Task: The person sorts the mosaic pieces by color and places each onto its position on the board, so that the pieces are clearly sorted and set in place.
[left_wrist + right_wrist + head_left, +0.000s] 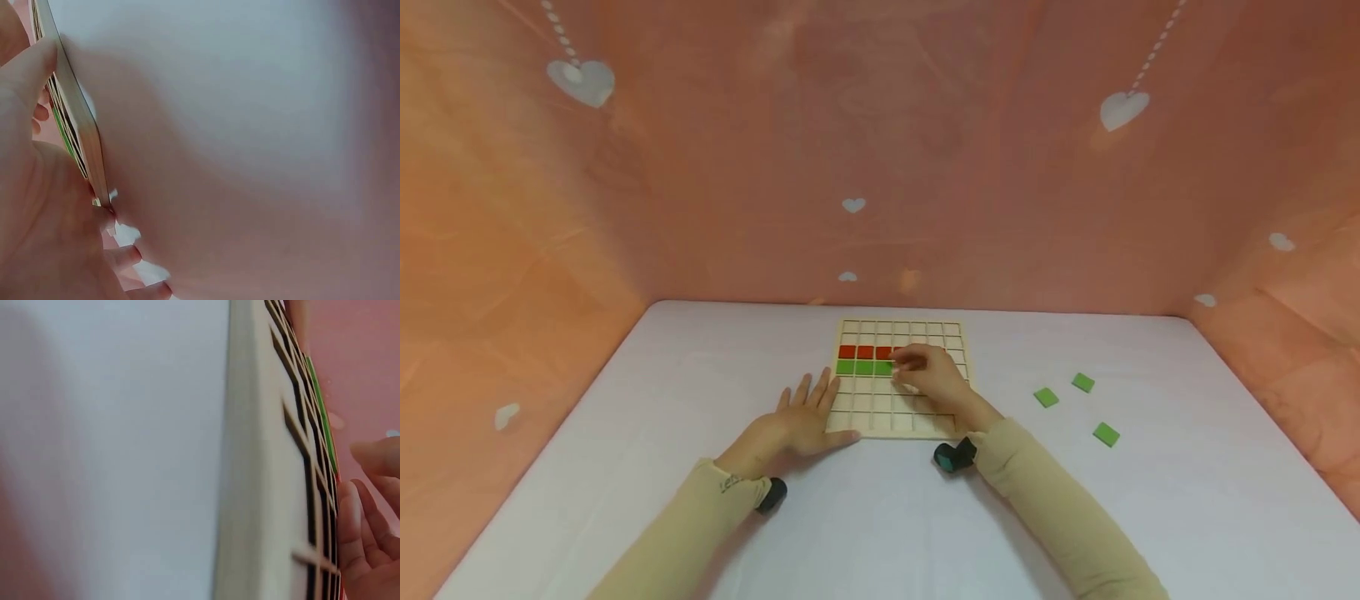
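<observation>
On the white table lies a wooden grid board (872, 421) with a row of red tiles (865, 352) and, in front of it, a row of green tiles (865, 367). My left hand (801, 423) rests at the board's front left corner, fingers spread and thumb along the front edge. Bent over the board, my right hand (932, 377) has its fingertips right at the end of the green row and covers part of the red row. The right wrist view shows its thumb (375, 456) apart from its fingers (351, 519), with no tile visible between them.
Several loose green tiles (1047, 397) lie on the table (880, 517) to the right of the board. A pink-orange cloth (880, 167) with white hearts hangs behind and at both sides. Small dark cameras (955, 456) sit at the wrists.
</observation>
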`<state>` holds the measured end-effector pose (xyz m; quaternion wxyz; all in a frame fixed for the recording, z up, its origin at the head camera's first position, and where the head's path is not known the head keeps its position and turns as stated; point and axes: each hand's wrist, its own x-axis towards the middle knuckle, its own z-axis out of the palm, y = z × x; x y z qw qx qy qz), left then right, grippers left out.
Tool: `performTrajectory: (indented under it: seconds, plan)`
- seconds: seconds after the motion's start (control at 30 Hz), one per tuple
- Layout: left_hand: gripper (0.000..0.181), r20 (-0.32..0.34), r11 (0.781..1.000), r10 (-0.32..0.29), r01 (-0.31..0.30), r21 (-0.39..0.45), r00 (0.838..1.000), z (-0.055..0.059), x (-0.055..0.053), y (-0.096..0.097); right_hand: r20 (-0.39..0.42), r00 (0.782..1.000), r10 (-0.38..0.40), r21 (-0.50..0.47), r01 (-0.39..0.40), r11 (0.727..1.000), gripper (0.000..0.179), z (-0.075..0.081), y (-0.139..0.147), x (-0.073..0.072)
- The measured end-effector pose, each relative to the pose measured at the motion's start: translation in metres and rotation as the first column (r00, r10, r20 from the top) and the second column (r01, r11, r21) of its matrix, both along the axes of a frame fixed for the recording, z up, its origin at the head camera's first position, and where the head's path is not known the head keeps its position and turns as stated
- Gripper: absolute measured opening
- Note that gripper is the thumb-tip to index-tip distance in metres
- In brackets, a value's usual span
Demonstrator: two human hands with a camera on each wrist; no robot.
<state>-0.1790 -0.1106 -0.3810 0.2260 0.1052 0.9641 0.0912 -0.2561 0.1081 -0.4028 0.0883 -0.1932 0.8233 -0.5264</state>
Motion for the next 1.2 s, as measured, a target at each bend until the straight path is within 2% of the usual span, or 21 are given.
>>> performTrajectory:
  seconds: [0.2, 0.27, 0.37, 0.5, 0.57, 0.7, 0.93, 1.2]
  plan:
    - [0.092, 0.000, 1.000, -0.007, 0.007, -0.002, 1.000, 0.000, 0.000, 0.000, 0.013, 0.999, -0.032, 0.004, 0.031, 0.999, 0.031, -0.003, 0.012, 0.001]
    - [0.092, 0.002, 1.000, -0.009, 0.009, 0.003, 1.000, 0.000, 0.000, 0.000, 0.050, 0.998, -0.033, -0.014, 0.034, 0.999, 0.033, -0.003, 0.016, 0.002]
    - [0.092, 0.004, 1.000, -0.005, 0.005, -0.003, 1.000, 0.001, 0.001, 0.000, 0.063, 0.997, -0.038, -0.025, 0.039, 0.999, 0.034, -0.002, 0.023, 0.004]
    - [0.091, 0.005, 1.000, -0.008, 0.008, -0.004, 1.000, 0.002, 0.001, 0.000, 0.085, 0.993, -0.082, -0.030, 0.085, 0.996, 0.035, 0.002, 0.032, 0.007]
    - [0.091, 0.007, 1.000, -0.014, 0.014, 0.000, 1.000, 0.003, 0.000, 0.000, 0.122, 0.987, -0.104, -0.039, 0.109, 0.993, 0.036, 0.003, 0.036, 0.008]
    - [0.092, 0.009, 1.000, -0.010, 0.010, 0.003, 1.000, 0.004, 0.001, 0.000, 0.155, 0.981, -0.118, -0.050, 0.127, 0.991, 0.038, 0.004, 0.040, 0.011]
    - [0.092, 0.013, 1.000, -0.006, 0.006, -0.001, 1.000, 0.003, -0.002, 0.001, 0.092, 0.989, -0.119, -0.027, 0.122, 0.992, 0.036, 0.003, 0.053, 0.012]
    - [0.092, 0.007, 1.000, 0.000, 0.000, 0.011, 1.000, 0.003, 0.000, 0.001, 0.073, 0.986, -0.149, 0.013, 0.149, 0.989, 0.036, 0.003, 0.072, 0.014]
